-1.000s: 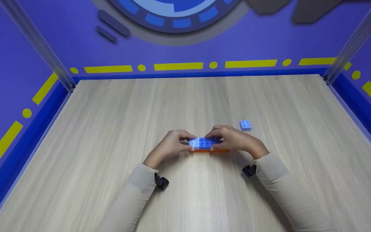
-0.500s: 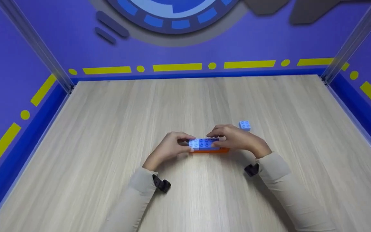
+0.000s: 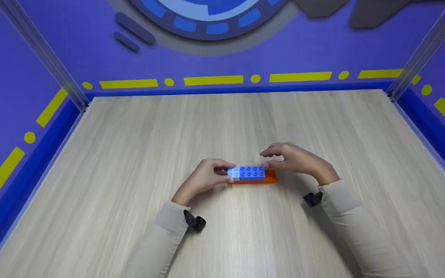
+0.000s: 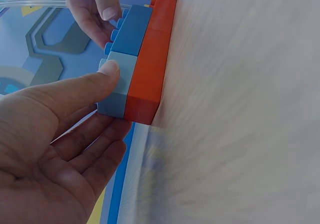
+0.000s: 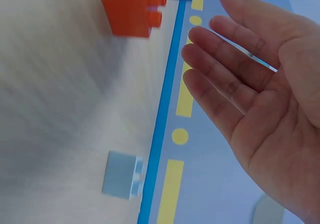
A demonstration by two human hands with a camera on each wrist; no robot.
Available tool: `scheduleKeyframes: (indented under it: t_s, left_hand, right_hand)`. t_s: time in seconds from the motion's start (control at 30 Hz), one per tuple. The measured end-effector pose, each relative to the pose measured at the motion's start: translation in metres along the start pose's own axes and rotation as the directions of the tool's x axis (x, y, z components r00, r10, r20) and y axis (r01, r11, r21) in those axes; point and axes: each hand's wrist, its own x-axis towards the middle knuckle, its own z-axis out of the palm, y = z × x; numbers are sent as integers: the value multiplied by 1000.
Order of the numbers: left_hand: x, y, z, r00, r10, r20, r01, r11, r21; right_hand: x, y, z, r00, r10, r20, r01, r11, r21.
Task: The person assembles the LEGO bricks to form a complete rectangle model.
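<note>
The orange base [image 3: 271,177] lay on the table [image 3: 149,154] before the person, long side running left to right. On top sat the pale brick [image 3: 234,172] at its left end and the blue brick [image 3: 252,173] butted against it; the base's right end was bare, with orange studs showing in the right wrist view. Both bricks looked well seated, with no plain gap beneath in the left wrist view. A faint line crossed the orange side there; whether the base was one piece or more could not be told.

The left hand [image 3: 206,175] pinched the pale brick between thumb and fingers. The right hand [image 3: 296,159] held nothing, its fingers loosely bent and apart, near the bare end.

The step in hand appeared to be filling the top row. The next move probably called for pinching the loose brick [image 5: 120,175], beyond the right hand, and lining it up over the bare studs while the left steadied the stack.
</note>
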Motion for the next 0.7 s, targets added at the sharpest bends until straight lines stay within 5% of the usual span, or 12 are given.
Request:
scheduleKeyframes:
  t_s: [0.7]
  left_hand:
    - [-1,2,-2,1000,0,-1,0,1000,8]
  right_hand:
    - [-12,33,-22,992,103,-77,-105,994,-29]
